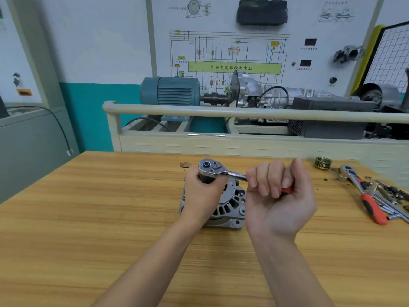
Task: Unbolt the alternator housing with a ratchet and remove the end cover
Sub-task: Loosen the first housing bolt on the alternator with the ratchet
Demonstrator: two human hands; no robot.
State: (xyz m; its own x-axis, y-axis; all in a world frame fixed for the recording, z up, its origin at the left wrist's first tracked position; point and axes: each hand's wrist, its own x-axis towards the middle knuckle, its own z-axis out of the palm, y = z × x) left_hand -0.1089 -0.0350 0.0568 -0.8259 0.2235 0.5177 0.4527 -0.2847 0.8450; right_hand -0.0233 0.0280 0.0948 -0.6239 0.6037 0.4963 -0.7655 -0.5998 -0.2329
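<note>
My right hand [277, 196] is curled tight round the ratchet [223, 171] handle, palm up; the red grip just peeks out between fingers and palm. My left hand [202, 191] is wrapped round the black socket under the ratchet head, holding it upright on whatever bolt sits below; the bolt itself is hidden by that hand.

Under both hands: the alternator [230, 204], silver, vented end face up, sitting flat on the wooden bench [88, 218] about mid-table, slightly far of centre. End cover looks seated w/ the housing, no gap I can see, so I judge we're at the unbolting stage.

Further out, far right: a brass-coloured pulley [323, 162] standing alone, then a second ratchet [363, 193] w/ red handle lying among loose sockets, extensions & small hardware. Behind the bench, a cream rail, a blue electric motor [170, 90] coupled to a gearbox, and a wiring-diagram board.

Risks as I see them: the alternator isn't clamped, so a hard pull could spin or skid the whole body. If the socket tilts off-axis it may slip and round the bolt head, and my right knuckles would drop onto the housing. A freed bolt could also roll off the bench.
</note>
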